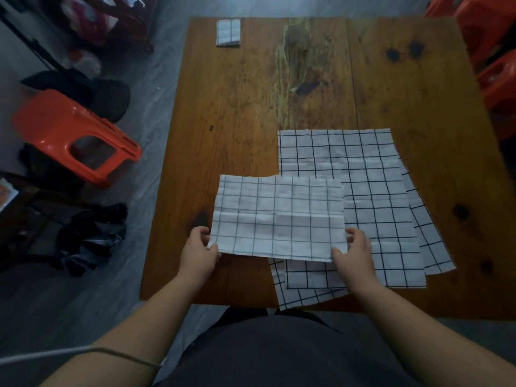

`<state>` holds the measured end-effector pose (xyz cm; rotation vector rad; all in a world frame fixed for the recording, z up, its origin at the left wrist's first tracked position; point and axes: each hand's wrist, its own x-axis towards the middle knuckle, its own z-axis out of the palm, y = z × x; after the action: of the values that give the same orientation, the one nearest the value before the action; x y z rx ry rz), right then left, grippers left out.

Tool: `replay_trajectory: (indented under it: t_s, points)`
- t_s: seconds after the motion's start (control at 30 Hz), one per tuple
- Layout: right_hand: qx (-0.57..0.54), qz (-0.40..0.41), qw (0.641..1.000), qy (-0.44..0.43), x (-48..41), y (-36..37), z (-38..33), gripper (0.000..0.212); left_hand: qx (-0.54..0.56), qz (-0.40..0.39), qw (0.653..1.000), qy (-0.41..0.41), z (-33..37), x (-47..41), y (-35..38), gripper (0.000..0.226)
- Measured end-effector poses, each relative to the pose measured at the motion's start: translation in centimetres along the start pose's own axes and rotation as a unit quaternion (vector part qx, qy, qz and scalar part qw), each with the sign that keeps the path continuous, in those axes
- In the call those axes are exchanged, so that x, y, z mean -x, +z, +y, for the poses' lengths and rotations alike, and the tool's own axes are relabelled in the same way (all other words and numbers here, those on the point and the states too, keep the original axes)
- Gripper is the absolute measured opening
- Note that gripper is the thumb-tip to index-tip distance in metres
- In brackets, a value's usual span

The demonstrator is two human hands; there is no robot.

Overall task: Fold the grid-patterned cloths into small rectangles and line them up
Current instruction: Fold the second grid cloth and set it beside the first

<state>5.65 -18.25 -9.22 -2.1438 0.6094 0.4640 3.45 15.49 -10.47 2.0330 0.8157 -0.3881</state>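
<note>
A white cloth with a black grid (279, 216), folded into a wide rectangle, is held by its near corners. My left hand (199, 251) pinches the near left corner and my right hand (353, 252) pinches the near right corner. Its far part rests on the wooden table (237, 121) and partly over a pile of unfolded grid cloths (371, 191) spread at the near right. One small folded grid cloth (228, 32) lies at the table's far left corner.
An overturned orange plastic stool (75, 135) lies on the floor to the left, with dark clothing (92, 236) nearby. More orange stools (491, 46) stand at the far right. The cloth pile overhangs the table's near edge.
</note>
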Motion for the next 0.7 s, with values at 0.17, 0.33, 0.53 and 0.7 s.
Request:
replay_trajectory:
  t_s: [0.17, 0.33, 0.53, 0.7]
  points:
    - [0.021, -0.029, 0.998, -0.046, 0.4, 0.1, 0.3, 0.055, 0.027, 0.046, 0.998, -0.017, -0.8, 1.5, -0.4, 0.038]
    - [0.049, -0.063, 0.993, -0.089, 0.5, 2.0, -0.7, 0.05, 0.015, 0.133, 0.99, -0.037, -1.6, 1.4, -2.3, 0.028]
    - [0.063, -0.08, 0.986, -0.131, 1.4, 6.0, -3.7, 0.047, 0.057, 0.145, 0.985, -0.071, -4.5, 0.0, -5.4, 0.024]
    - [0.104, -0.056, 0.983, -0.139, 2.1, 9.7, -5.0, 0.041, 0.034, 0.104, 0.993, -0.049, -6.6, -2.0, -7.8, 0.027]
